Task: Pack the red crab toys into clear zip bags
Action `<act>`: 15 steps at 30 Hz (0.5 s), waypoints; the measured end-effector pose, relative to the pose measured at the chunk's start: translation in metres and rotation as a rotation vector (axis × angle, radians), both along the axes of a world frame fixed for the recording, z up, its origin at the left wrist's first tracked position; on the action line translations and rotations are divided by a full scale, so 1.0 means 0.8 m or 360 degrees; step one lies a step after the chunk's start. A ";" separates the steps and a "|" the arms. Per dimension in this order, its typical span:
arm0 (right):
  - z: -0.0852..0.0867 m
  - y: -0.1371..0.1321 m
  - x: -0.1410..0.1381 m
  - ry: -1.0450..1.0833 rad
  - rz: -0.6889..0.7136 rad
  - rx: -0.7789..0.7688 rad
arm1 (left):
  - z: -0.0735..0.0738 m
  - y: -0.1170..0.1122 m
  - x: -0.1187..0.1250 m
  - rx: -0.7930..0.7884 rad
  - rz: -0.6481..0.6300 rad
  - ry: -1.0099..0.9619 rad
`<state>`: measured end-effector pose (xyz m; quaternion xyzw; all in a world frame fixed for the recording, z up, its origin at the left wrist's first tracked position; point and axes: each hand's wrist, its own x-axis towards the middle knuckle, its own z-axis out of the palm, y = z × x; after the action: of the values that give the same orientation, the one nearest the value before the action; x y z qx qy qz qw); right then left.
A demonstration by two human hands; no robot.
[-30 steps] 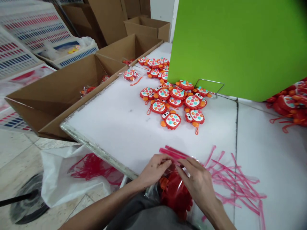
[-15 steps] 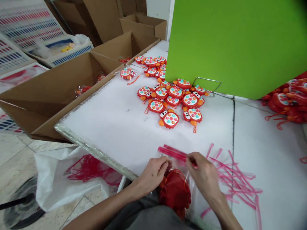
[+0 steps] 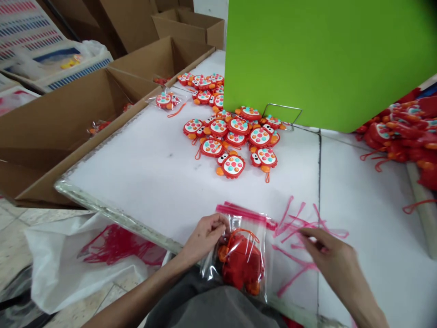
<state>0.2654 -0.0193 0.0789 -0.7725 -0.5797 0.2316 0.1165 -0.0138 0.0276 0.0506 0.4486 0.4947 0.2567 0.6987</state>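
My left hand pinches the upper left side of a clear zip bag with a pink zip top. Inside the bag a red crab-shaped toy lies with its plain back up and an orange cord loop above it. The bag leans at the table's near edge, against my lap. To the right, my right hand is over loose pink strips, its fingers curled together at the tips. Whether a strip is between them is hidden. More red toys with coloured dots lie piled farther back on the white table.
A green panel stands behind the toys. Left of the table are open cardboard boxes holding bagged toys, and a white sack with pink strips. One bagged toy lies by the table's left edge. More red toys heap at right.
My right hand has left the bag's pink top and moved right over the strips. The bag now stands more upright, with its toy in clearer view. The camera has turned slightly right.
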 end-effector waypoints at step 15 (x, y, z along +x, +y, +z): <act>-0.060 0.022 -0.041 0.1231 0.0272 -0.0212 | -0.018 0.006 -0.015 -0.0034 -0.0009 -0.0028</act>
<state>0.2322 -0.0019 0.0308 -0.5832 -0.5388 0.5514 0.2561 -0.0255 0.0322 0.0362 0.4403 0.4899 0.2533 0.7085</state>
